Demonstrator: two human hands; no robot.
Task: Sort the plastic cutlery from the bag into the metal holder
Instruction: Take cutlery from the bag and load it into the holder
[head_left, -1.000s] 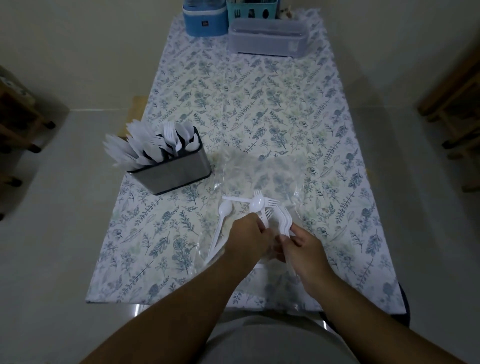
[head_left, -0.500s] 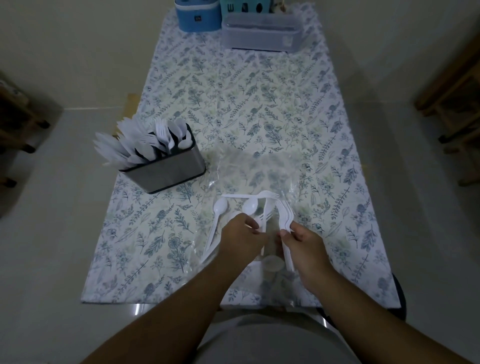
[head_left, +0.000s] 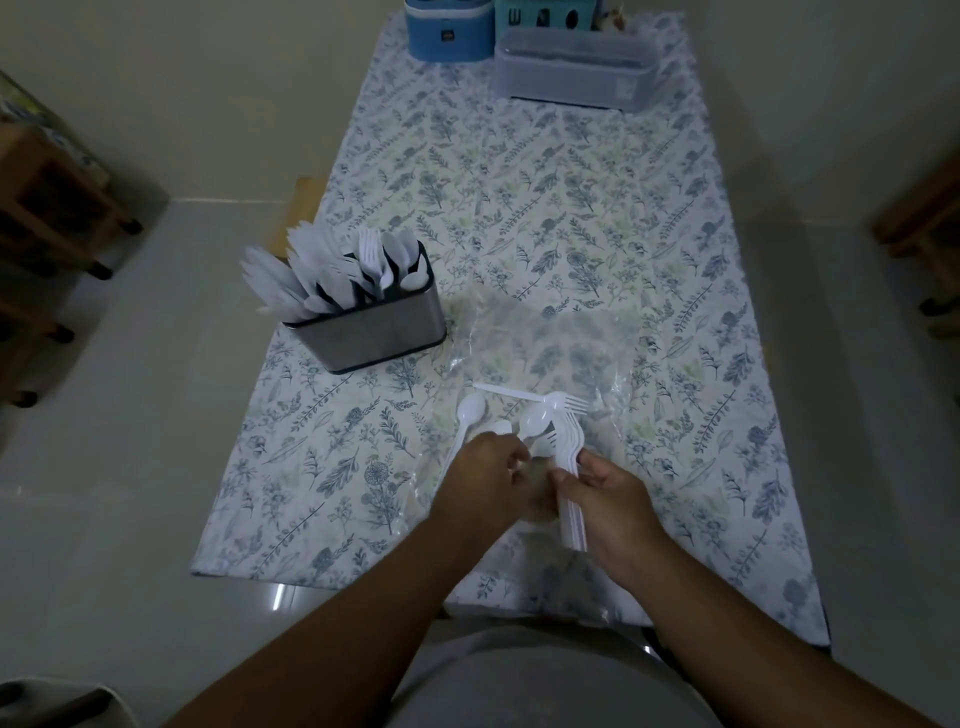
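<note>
Plastic cutlery (head_left: 540, 423), white: about three spoons and one stray fork lie on the clear bag (head_left: 550, 348) at the counter's (head_left: 519, 208) near edge. Right hand (head_left: 605, 499), fingers clamped on a fork bundle (head_left: 569, 452), count unclear. Left hand (head_left: 485, 480) pinches a spoon handle. One metal holder (head_left: 379, 327) far left, packed. Floral cloth, pale tiled floor. Blue tub (head_left: 449, 31) and grey lidded box (head_left: 571, 70) at the far end.

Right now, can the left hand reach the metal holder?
Probably yes. The holder stands forward and left of the left hand, with only bare tablecloth between. But that hand grips a spoon.
</note>
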